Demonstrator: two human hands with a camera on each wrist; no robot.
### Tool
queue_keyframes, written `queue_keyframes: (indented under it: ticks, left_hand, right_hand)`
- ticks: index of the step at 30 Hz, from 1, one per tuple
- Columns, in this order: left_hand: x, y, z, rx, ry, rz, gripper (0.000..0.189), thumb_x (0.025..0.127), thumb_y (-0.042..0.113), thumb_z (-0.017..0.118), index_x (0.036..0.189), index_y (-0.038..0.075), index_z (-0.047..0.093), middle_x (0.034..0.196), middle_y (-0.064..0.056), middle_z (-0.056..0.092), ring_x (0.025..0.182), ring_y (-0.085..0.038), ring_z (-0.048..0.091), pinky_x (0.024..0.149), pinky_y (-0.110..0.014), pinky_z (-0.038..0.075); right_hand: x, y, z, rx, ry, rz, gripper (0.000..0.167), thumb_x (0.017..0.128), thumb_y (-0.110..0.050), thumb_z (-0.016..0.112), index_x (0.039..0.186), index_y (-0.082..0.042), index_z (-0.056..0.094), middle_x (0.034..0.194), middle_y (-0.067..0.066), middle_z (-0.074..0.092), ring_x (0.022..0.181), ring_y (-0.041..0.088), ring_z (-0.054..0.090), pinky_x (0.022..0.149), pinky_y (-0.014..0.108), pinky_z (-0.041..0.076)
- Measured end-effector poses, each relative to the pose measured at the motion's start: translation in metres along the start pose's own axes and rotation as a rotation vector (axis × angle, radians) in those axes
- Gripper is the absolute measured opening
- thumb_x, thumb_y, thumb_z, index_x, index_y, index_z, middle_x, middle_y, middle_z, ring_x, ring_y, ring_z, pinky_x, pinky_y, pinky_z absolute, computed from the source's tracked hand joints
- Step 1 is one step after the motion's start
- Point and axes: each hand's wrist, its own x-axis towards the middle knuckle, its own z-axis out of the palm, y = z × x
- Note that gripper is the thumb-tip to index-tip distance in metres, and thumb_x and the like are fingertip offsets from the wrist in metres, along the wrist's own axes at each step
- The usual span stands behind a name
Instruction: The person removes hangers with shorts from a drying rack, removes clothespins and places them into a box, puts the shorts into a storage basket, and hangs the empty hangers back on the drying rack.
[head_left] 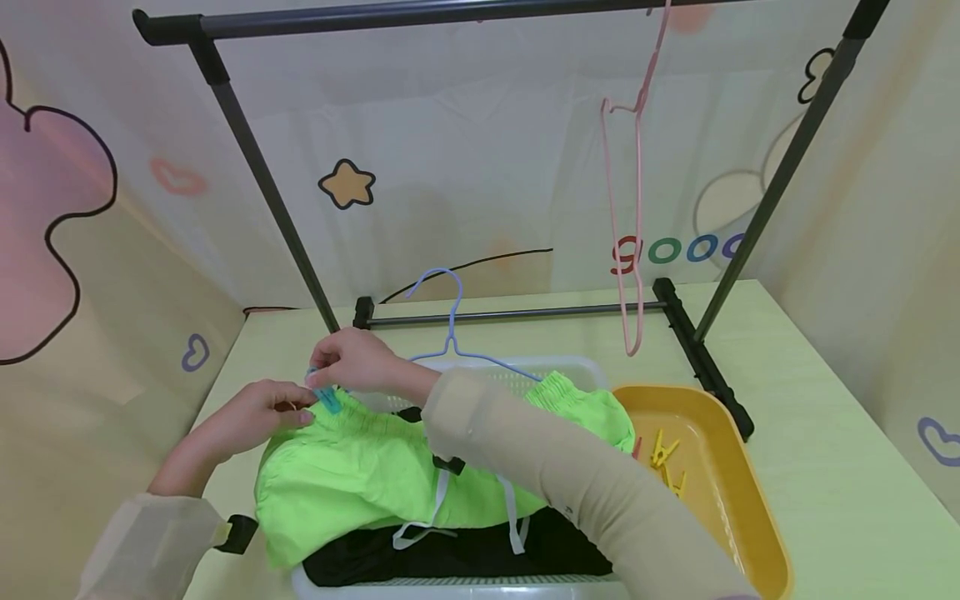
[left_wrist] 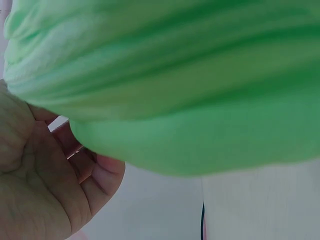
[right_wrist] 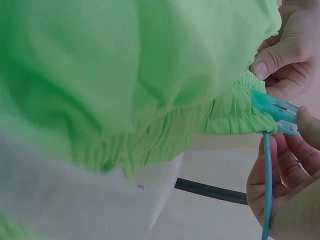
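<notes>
Neon green shorts point(head_left: 360, 467) with an elastic waistband and white drawstrings lie over a blue wire hanger point(head_left: 452, 325). At the left end of the waistband, my right hand point(head_left: 367, 363) pinches a blue clothespin point(right_wrist: 272, 107), which sits over the waistband beside the hanger wire. Just below it, my left hand point(head_left: 251, 417) holds the shorts' edge between thumb and fingers. Green fabric fills most of the left wrist view and partly covers that hand point(left_wrist: 45, 170). The right sleeve hides part of the shorts in the head view.
Under the shorts, black clothing point(head_left: 450, 557) lies in a white basket point(head_left: 577, 367). A yellow tray point(head_left: 750, 508) with yellow clothespins point(head_left: 662, 450) stands to the right. A dark rack point(head_left: 420, 12) spans overhead, with a pink hanger point(head_left: 640, 208) on it.
</notes>
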Motion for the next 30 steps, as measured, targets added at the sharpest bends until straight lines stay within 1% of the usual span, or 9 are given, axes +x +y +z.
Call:
queue_keyframes:
  ticks: [5, 10, 16, 19, 23, 25, 30]
  left_hand:
    - [0.000, 0.000, 0.000, -0.003, 0.003, 0.017, 0.018, 0.084, 0.009, 0.057, 0.099, 0.001, 0.063, 0.088, -0.007, 0.061, 0.073, -0.009, 0.051, 0.065, -0.023, 0.044]
    - [0.000, 0.000, -0.001, 0.000, 0.009, 0.015, 0.019, 0.084, 0.010, 0.057, 0.101, 0.002, 0.063, 0.091, -0.008, 0.062, 0.074, -0.007, 0.051, 0.066, -0.022, 0.044]
    - [-0.001, -0.001, 0.000, -0.019, 0.000, 0.010, 0.024, 0.084, 0.010, 0.058, 0.105, 0.001, 0.062, 0.097, -0.011, 0.063, 0.076, -0.006, 0.052, 0.067, -0.022, 0.045]
    - [-0.002, -0.002, 0.001, -0.032, -0.011, 0.003, 0.024, 0.084, 0.010, 0.057, 0.105, 0.001, 0.063, 0.096, -0.010, 0.063, 0.075, -0.006, 0.052, 0.067, -0.022, 0.045]
    - [-0.002, -0.003, 0.002, -0.033, -0.017, 0.003, 0.023, 0.084, 0.011, 0.057, 0.105, 0.003, 0.063, 0.095, -0.008, 0.063, 0.074, -0.005, 0.053, 0.067, -0.021, 0.045]
    - [-0.002, -0.003, 0.002, -0.028, -0.017, 0.007, 0.023, 0.084, 0.011, 0.057, 0.105, 0.003, 0.063, 0.095, -0.008, 0.063, 0.074, -0.005, 0.053, 0.067, -0.021, 0.044]
    - [-0.002, -0.002, 0.002, -0.022, -0.010, 0.008, 0.023, 0.084, 0.011, 0.058, 0.105, 0.002, 0.063, 0.094, -0.008, 0.063, 0.074, -0.005, 0.052, 0.066, -0.021, 0.044]
  right_hand:
    - [0.000, 0.000, -0.001, -0.014, 0.045, 0.000, 0.009, 0.082, -0.021, 0.063, 0.082, -0.013, 0.067, 0.073, -0.006, 0.063, 0.067, 0.004, 0.052, 0.060, 0.013, 0.039]
    - [0.000, 0.000, -0.001, 0.024, 0.102, 0.023, 0.008, 0.081, -0.019, 0.064, 0.080, -0.012, 0.067, 0.072, -0.005, 0.063, 0.066, 0.004, 0.051, 0.059, 0.013, 0.038]
    - [0.002, 0.004, -0.004, 0.103, 0.158, 0.038, 0.009, 0.081, -0.018, 0.063, 0.078, -0.011, 0.065, 0.067, -0.005, 0.060, 0.063, 0.005, 0.048, 0.056, 0.014, 0.037]
    - [0.002, 0.006, -0.009, 0.136, 0.193, 0.043, 0.009, 0.081, -0.018, 0.063, 0.077, -0.010, 0.064, 0.065, -0.004, 0.057, 0.062, 0.006, 0.046, 0.055, 0.015, 0.036]
    - [0.000, 0.010, -0.018, 0.194, 0.226, 0.073, 0.010, 0.081, -0.019, 0.064, 0.076, -0.010, 0.063, 0.065, -0.004, 0.054, 0.062, 0.008, 0.044, 0.055, 0.017, 0.036]
    - [-0.002, 0.011, -0.022, 0.220, 0.230, 0.088, 0.010, 0.080, -0.020, 0.064, 0.076, -0.011, 0.063, 0.067, -0.004, 0.054, 0.063, 0.009, 0.046, 0.055, 0.018, 0.037]
    - [-0.006, 0.016, -0.030, 0.351, 0.233, 0.156, 0.017, 0.079, -0.024, 0.066, 0.074, -0.010, 0.058, 0.070, -0.001, 0.054, 0.063, 0.015, 0.053, 0.054, 0.022, 0.040]
